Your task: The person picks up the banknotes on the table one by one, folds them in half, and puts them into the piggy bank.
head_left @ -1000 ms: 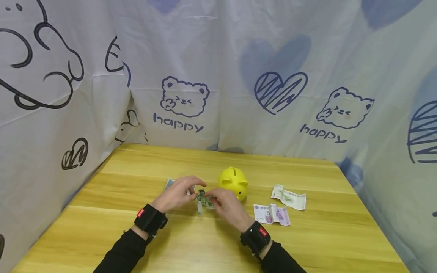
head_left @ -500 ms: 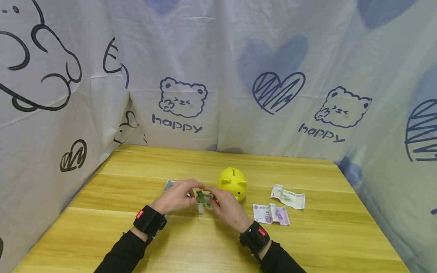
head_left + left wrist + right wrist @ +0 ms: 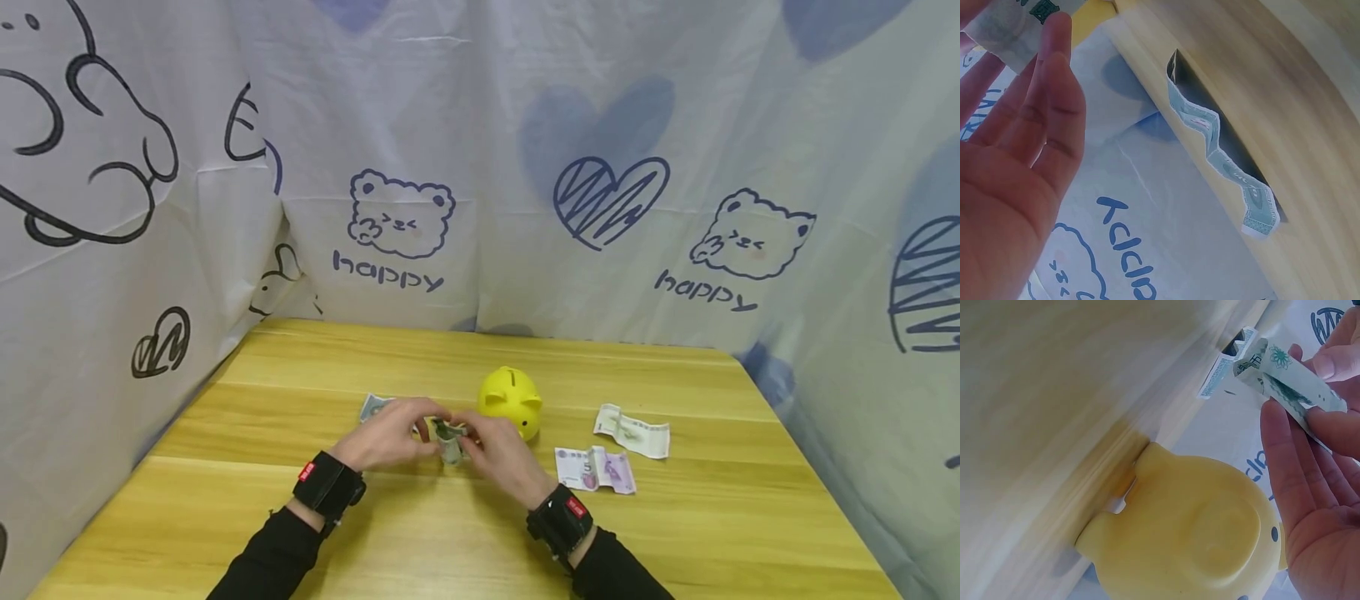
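Between both hands is a green banknote point(image 3: 450, 448), folded over into a narrow strip with a loose end. My right hand point(image 3: 501, 454) pinches it between thumb and fingers; the right wrist view shows the folded note point(image 3: 1297, 387) close up. From the other side my left hand point(image 3: 392, 435) grips the note with thumb and fingertips. Just beyond the right hand stands a yellow piggy bank point(image 3: 512, 398), its slot on top. A creased grey-blue banknote point(image 3: 1222, 156) stands on edge on the table, partly hidden behind the left hand in the head view.
To the right on the wooden table point(image 3: 720, 517) lie a purple banknote point(image 3: 595, 470) and a pale green banknote point(image 3: 632, 432), both creased. A printed white curtain point(image 3: 480, 167) hangs along the table's back and sides.
The green banknote, spread wider between the hands before, is now folded over more narrowly. The fingers of both hands have shifted slightly around it. The piggy bank and other notes stay put.
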`<state>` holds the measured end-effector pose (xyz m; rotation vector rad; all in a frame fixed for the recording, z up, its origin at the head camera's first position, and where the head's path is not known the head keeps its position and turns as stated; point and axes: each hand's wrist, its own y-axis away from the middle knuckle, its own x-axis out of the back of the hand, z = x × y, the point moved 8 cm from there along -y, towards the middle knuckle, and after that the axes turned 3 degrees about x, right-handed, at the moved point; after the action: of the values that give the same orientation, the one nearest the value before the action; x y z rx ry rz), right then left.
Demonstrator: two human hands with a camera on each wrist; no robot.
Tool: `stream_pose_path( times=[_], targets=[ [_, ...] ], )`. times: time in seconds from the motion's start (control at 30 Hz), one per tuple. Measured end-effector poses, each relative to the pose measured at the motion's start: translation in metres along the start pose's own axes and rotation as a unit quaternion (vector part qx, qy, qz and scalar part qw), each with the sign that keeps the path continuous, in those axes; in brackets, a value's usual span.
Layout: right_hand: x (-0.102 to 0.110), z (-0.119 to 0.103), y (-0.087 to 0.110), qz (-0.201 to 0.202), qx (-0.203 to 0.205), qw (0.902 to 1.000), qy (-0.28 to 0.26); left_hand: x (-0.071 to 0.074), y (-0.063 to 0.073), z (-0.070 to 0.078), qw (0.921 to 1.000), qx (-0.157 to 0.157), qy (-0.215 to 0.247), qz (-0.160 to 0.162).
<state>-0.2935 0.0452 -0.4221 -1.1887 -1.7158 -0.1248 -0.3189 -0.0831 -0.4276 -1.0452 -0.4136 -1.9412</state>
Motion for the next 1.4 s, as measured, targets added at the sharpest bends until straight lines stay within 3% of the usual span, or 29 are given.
stream_pose_path(
  times=[0.73,1.0,1.4],
  targets=[
    [0.0000,0.0012,-0.0012,0.003,-0.015,0.9999,0.007,0.0021,-0.0011,-0.0002,0.9997,-0.011,-0.014,0.019],
    [-0.0025,0.0036,-0.0003,-0.007,-0.040,0.9991,-0.011,0.0029,-0.0015,0.0014,0.9994,-0.017,-0.021,0.023],
    [-0.0019,0.0052,-0.0003,0.000,-0.027,0.9996,0.002,0.0031,-0.0024,0.0009,0.9995,-0.020,-0.017,0.021]
  ],
)
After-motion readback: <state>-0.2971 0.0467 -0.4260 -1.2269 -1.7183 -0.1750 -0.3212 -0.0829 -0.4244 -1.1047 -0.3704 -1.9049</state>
